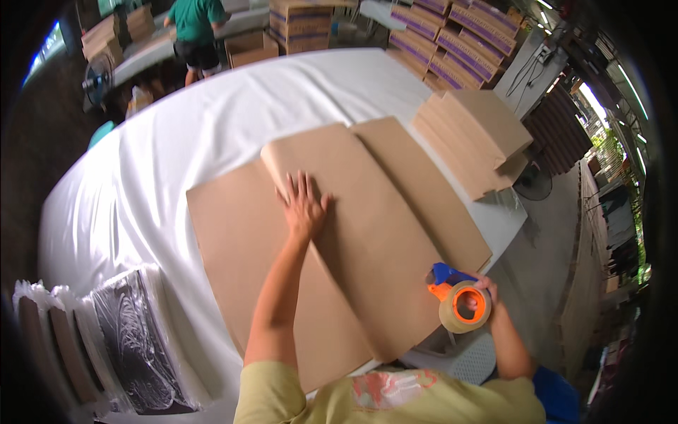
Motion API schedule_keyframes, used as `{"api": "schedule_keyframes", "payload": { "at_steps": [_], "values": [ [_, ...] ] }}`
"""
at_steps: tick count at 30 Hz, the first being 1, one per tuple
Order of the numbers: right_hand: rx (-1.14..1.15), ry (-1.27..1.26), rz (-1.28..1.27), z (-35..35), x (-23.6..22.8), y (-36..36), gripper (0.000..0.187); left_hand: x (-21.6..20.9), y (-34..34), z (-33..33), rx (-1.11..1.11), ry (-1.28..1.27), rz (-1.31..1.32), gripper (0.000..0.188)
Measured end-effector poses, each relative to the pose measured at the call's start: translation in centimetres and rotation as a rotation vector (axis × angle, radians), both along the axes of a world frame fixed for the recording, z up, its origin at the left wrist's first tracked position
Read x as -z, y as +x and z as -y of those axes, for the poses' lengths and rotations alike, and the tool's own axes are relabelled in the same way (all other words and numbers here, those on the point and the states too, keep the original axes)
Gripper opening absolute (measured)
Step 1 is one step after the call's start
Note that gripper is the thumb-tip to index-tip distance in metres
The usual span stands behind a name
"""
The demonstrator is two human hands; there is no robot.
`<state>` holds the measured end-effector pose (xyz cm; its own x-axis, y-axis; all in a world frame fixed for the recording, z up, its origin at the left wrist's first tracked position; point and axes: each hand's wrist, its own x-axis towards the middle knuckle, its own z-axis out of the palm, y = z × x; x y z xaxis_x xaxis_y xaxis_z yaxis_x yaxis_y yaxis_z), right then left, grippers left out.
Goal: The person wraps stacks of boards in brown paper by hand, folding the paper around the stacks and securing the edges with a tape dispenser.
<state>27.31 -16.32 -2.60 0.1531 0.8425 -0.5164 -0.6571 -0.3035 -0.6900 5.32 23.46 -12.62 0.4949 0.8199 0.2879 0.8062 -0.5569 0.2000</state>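
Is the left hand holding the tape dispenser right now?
No, the left hand lies flat on the folded brown paper, while the right hand holds the tape dispenser.

A long table [162, 162] draped in white cloth runs from the lower left of the frame toward the top centre. Large sheets of brown kraft paper [367, 233] lie spread across its middle, overlapping and reaching its near edge. At the upper right, a stack of folded brown paper [473, 138] sits by the table's right edge. At lower left, plastic-wrapped flat packs [134, 339] lean in a row.
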Motion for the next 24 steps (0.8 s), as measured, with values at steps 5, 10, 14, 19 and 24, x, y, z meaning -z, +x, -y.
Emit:
{"api": "schedule_keyframes", "payload": {
  "at_steps": [5,10,14,19,24],
  "values": [
    [0.775,0.029,0.109,1.6,6.0,4.8,0.049,-2.5,0.2,18.1,0.418,-0.161,-0.051,0.077],
    [0.919,0.054,0.225,-1.8,11.9,14.0,0.048,-2.9,-1.7,25.2,0.415,-0.166,-0.039,0.061],
    [0.888,0.116,0.537,-5.3,12.5,15.6,0.036,-1.1,-2.3,27.1,0.368,-0.060,-0.221,0.055],
    [0.703,-0.294,1.398,-2.7,14.2,20.3,0.044,-0.5,-0.4,28.6,0.279,-0.045,-0.180,0.054],
    [0.823,-0.040,1.322,0.8,10.6,13.0,0.036,-1.1,-0.6,28.3,0.257,-0.035,-0.183,0.055]
  ]
}}
